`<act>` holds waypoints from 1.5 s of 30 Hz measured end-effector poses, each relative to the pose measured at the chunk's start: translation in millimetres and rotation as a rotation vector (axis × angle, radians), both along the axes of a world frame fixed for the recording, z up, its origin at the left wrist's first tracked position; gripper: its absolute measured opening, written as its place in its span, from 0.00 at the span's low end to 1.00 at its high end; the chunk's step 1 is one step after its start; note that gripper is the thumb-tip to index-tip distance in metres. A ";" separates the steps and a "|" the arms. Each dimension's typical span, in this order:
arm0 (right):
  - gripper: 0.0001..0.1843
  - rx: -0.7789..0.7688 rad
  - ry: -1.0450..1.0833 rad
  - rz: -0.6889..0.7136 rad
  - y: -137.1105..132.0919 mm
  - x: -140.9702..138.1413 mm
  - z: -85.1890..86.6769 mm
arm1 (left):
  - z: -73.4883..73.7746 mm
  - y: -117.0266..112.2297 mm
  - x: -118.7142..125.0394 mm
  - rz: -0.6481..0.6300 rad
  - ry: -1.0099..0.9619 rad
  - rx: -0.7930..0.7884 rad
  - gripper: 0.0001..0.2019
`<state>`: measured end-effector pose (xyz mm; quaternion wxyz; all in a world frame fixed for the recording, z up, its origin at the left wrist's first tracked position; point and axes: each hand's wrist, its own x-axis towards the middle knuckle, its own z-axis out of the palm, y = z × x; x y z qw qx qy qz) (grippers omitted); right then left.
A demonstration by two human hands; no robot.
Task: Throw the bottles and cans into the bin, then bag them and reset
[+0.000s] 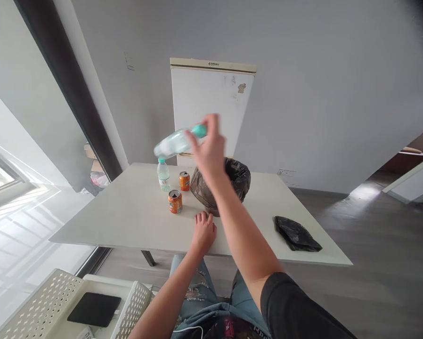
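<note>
My right hand (211, 146) is raised above the table, its fingers closed around the green cap end of a clear plastic bottle (178, 142). The bottle is tilted, its base toward the lower left, and blurred by motion. Below my right forearm stands a bin lined with a black plastic bag (201, 187), partly hidden by the arm. My left hand (203, 231) rests palm down on the table by the bin's base, fingers slightly bent, holding nothing that I can see. Left of the bin are a second bottle (164, 176), upright, and two orange drink cans (175, 202).
On the white table (126, 221), a folded black plastic bag (296, 234) lies at the right. Behind the table is a white fridge (204, 94) against the grey wall. A cream perforated basket (49, 301) with a black tablet-like slab (94, 309) sits at lower left.
</note>
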<state>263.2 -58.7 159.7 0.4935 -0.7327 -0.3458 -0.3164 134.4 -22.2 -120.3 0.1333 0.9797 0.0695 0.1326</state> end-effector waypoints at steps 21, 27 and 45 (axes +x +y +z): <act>0.09 -0.865 0.545 -0.062 -50.0 104.6 -54.5 | 1.0 -2.0 3.1 0.023 0.037 0.182 0.10; 0.08 -0.994 0.607 -0.035 -38.4 110.2 -62.9 | 0.6 -2.5 2.8 0.019 0.047 0.159 0.10; 0.13 -0.609 0.056 -0.216 12.6 18.9 -20.1 | -0.7 -2.3 2.3 0.011 0.052 0.148 0.11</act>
